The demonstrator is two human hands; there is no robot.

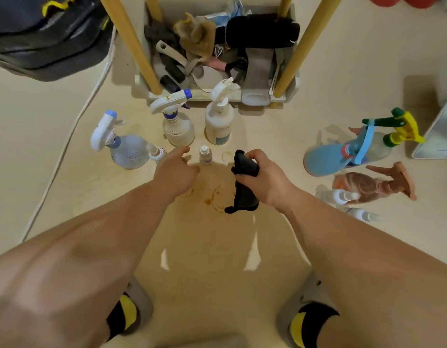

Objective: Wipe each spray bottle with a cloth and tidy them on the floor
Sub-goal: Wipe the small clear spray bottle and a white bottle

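My right hand (264, 175) grips a black cloth (243, 183) that hangs down over the floor. My left hand (176, 172) is empty, fingers apart, just left of a tiny clear bottle (205, 154) and below a clear spray bottle with a blue-tipped white trigger (177, 121). A white spray bottle (218, 116) stands beside it. At the left stand a speckled round bottle (127, 149) and a small speckled bottle (156, 153). At the right are a blue bottle (328, 159), a green-and-yellow sprayer (393, 129), a brown bottle (373, 184) and two small white bottles (340, 197).
A white shelf base (217, 94) crammed with rags and brushes stands behind the bottles, between yellow wooden legs (132, 41). A white cable (66, 141) runs along the floor at the left. Brown ring stains (212, 197) mark the floor. My two slippered feet (308, 320) are at the bottom.
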